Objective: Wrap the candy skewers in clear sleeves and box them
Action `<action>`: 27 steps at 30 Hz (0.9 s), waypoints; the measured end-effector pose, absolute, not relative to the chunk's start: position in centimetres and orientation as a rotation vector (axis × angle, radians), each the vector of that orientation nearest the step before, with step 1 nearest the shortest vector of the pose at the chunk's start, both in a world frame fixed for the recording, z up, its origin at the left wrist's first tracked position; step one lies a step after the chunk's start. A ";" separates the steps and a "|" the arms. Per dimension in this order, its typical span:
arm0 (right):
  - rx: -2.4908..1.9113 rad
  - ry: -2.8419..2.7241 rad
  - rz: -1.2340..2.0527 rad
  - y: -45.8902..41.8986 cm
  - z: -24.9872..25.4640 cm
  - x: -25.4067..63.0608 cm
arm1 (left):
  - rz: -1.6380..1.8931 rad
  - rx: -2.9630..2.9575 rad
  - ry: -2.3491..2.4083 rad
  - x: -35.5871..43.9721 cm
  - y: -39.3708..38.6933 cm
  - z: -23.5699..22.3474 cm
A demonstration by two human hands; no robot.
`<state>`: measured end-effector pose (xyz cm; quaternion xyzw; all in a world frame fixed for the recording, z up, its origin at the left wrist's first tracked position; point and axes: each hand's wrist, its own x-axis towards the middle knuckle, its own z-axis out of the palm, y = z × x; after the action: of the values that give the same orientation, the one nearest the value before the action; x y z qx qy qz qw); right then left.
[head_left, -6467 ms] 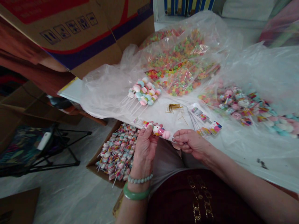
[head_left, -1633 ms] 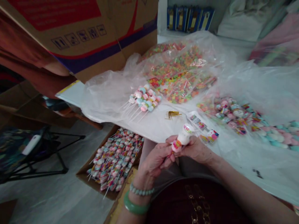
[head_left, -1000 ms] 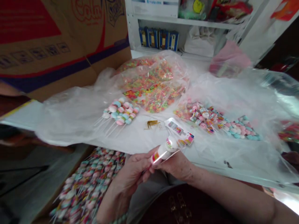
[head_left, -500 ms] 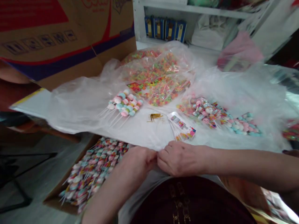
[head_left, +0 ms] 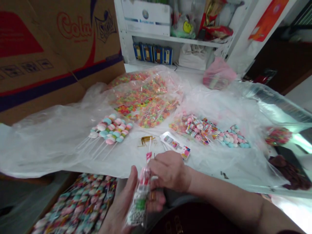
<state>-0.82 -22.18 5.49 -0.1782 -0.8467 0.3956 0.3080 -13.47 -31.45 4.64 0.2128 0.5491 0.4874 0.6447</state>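
My left hand holds a candy skewer wrapped in a clear printed bag, stick end pointing up toward the table. My right hand is closed on the upper part of the same bag, near its neck. Both hands are at the table's near edge, above my lap. Just beyond them lie a small pile of gold twist ties and a stack of empty printed bags. Unwrapped marshmallow skewers lie to the left on clear plastic sheeting.
A cardboard box of wrapped skewers sits on the floor at lower left. Bags of small colourful candy and more sweets cover the table. A large cardboard carton stands at left; a white shelf is behind.
The camera tilted up and right. My hands had been together low at the table edge; now the bagged skewer stands upright between them, with my left hand turned palm-up under it.
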 end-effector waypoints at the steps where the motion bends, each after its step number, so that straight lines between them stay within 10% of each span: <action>1: -0.405 -2.330 0.999 -22.2 5.2 -0.4 | 1.062 0.500 1.196 -13.5 -31.8 4.4; 4: -0.663 -2.280 1.236 -22.3 4.6 0.3 | 0.961 0.606 1.167 -14.1 -32.4 4.1; 9: -0.864 -1.542 2.847 -21.8 3.1 1.5 | 0.789 1.178 1.329 -16.4 -31.9 5.4; 12: -0.664 -1.382 3.098 -21.7 3.0 2.6 | 0.598 1.472 1.311 -16.6 -31.2 6.6; 16: -0.817 -1.861 2.608 -21.8 5.3 4.6 | 0.580 1.785 1.447 -15.6 -29.7 7.1; 22: -1.739 -2.078 0.547 -17.1 6.7 9.2 | 1.219 1.446 1.874 -13.2 -23.3 6.7; 27: -2.146 -1.957 0.264 -12.8 3.8 11.1 | 0.980 1.090 1.611 -7.7 -15.9 5.6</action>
<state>11.14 -12.82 3.77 -0.7311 -0.6669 0.0900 0.1124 -7.67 -15.93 5.64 0.4436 0.6554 0.3988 0.4633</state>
